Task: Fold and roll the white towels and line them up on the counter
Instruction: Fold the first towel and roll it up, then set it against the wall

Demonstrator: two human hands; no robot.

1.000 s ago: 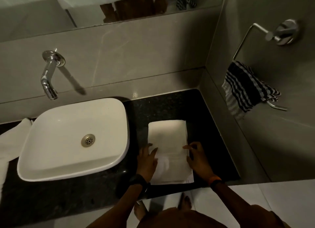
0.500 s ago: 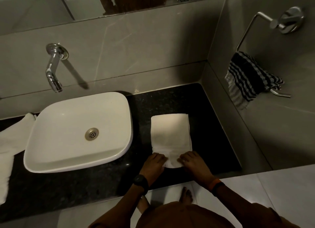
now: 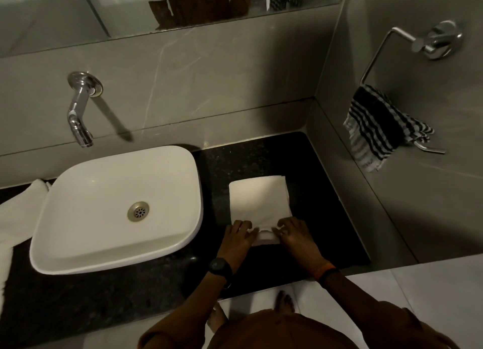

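White towel point(image 3: 258, 201): folded strip flat on the dark bench point(image 3: 326, 205), right of the basin point(image 3: 78, 218); we've got its near end curled into a small roll.
Hands: left hand point(image 3: 236, 237) and right hand point(image 3: 294, 233) both curled over that roll, pinching it.
Risk, skew: uneven push likely cones the roll.
Risk, slack: loose core may unroll on release.
Risk, edge: roll sits near the bench front; it could slip off.

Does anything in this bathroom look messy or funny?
A little. The striped towel on the wall ring hangs bunched and crooked. Another white cloth left of the sink lies loose and unfolded. The white towel under both hands looks neat. Nothing looks spilled or broken.
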